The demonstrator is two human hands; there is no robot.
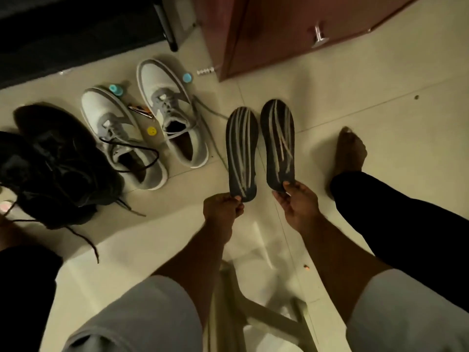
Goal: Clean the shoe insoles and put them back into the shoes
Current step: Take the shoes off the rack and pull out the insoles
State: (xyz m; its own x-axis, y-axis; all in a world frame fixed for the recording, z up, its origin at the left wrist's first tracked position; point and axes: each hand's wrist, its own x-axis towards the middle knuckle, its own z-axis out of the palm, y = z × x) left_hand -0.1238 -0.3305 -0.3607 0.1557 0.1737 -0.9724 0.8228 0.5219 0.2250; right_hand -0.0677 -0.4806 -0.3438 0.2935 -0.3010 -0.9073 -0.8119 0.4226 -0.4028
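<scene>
Here hands (258,207) pinch insoles (258,146), heels.

The left hand (223,208) pinches the heel of one dark striped insole (242,151) and the right hand (298,201) pinches the heel of the other insole (278,142), the two held side by side, toes pointing away, above the tiled floor (355,80). To the left on the floor stand two white-and-grey shoes (175,110), (121,133) with loosened laces, and beside them a pair of black shoes (58,158). Two blue caps (187,77), (116,89) and a yellow disc (151,130) lie among the white shoes, a brown cabinet (279,29) stands beyond, and a bare foot (350,151) rests right of the insoles.
</scene>
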